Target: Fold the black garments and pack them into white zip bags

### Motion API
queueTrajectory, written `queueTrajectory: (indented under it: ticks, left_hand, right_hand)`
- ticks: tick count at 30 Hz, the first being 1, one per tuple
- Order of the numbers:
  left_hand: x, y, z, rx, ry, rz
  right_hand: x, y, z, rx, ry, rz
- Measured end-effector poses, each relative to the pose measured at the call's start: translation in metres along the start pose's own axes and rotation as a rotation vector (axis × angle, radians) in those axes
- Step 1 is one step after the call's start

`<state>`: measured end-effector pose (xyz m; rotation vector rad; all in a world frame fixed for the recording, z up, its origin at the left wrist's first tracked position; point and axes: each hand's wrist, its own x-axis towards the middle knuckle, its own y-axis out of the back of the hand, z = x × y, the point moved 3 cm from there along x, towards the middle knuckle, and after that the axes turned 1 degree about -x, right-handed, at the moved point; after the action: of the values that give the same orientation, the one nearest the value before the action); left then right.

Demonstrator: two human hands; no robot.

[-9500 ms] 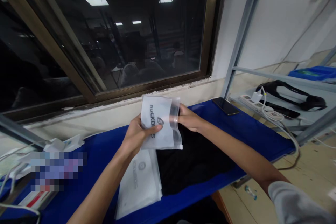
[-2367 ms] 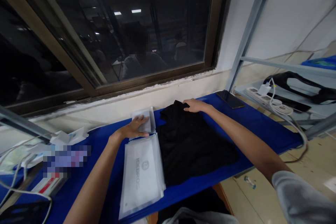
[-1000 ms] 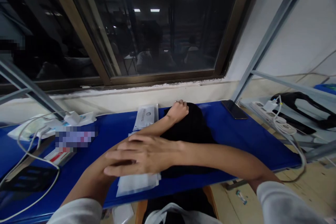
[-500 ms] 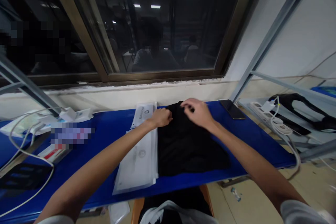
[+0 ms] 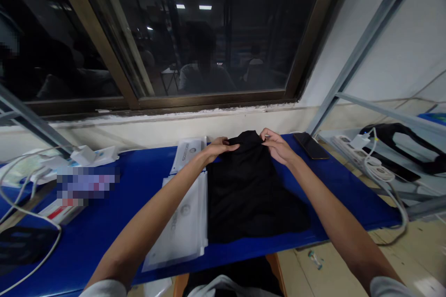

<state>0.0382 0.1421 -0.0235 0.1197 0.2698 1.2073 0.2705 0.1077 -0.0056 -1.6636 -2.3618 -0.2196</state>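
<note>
A black cloth garment (image 5: 244, 195) lies spread on the blue table, its near edge close to the table's front. My left hand (image 5: 220, 147) pinches the far left part of its top edge between thumb and fingers. At the far right of that edge, my right hand (image 5: 276, 145) grips the cloth the same way. Between the hands the top of the garment is slightly raised. Left of it, touching or just beside its edge, lie frosted plastic zip bags (image 5: 177, 220) with printed lettering; a second bag (image 5: 188, 152) shows behind them.
A phone (image 5: 310, 145) lies at the table's (image 5: 348, 190) right rear. Power strips with white cables (image 5: 376, 167) sit at the right, more chargers (image 5: 83, 154) at the left. A small box (image 5: 62, 211) rests on the left side. Metal frame posts (image 5: 362, 51) flank the window.
Both hands have closed on the garment's far edge, the right moving slightly outward. The top of the cloth is now lifted and drawn out between them.
</note>
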Motion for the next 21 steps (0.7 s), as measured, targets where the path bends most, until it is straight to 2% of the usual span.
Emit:
queueTrajectory:
  ticks: [3,6,11,13,16,18,21]
  left_hand:
    - [-0.008,-0.002,0.011,-0.12,-0.025,-0.131]
    - [-0.011,-0.003,0.019,-0.254,-0.03,-0.224]
    - [0.004,0.002,0.017,-0.394,-0.045,-0.142]
    - [0.009,0.003,0.011,-0.434,-0.037,-0.119]
    - [0.01,0.001,-0.004,-0.407,0.115,-0.161]
    - [0.008,0.0,-0.011,-0.352,0.199,-0.168]
    - [0.005,-0.001,-0.008,-0.331,0.166,-0.161]
  right_hand:
    - [-0.004,0.002,0.004,0.18,-0.049,-0.019]
    - [0.0,0.008,0.012,0.243,-0.072,0.038]
    - [0.005,0.021,0.033,0.14,-0.229,0.209]
    - [0.004,0.022,0.041,0.106,-0.309,0.162]
    - [0.001,0.023,0.05,0.079,-0.405,0.086]
    - [0.0,0.024,0.049,0.093,-0.389,0.107]
    - [-0.001,0.026,0.043,0.142,-0.349,0.131]
